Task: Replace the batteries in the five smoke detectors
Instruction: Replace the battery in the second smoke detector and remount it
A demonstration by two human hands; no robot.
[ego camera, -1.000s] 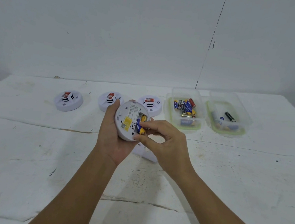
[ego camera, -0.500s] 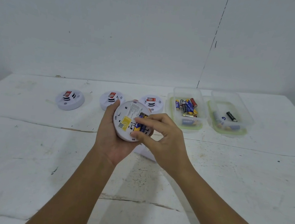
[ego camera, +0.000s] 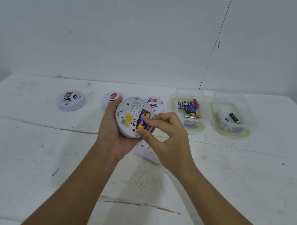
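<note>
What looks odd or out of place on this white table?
Little. A loose white plastic piece lies on the scuffed, cracked white table under the hands, possibly a detector part. The held round white smoke detector has its battery bay open, blue-and-yellow battery showing.
</note>
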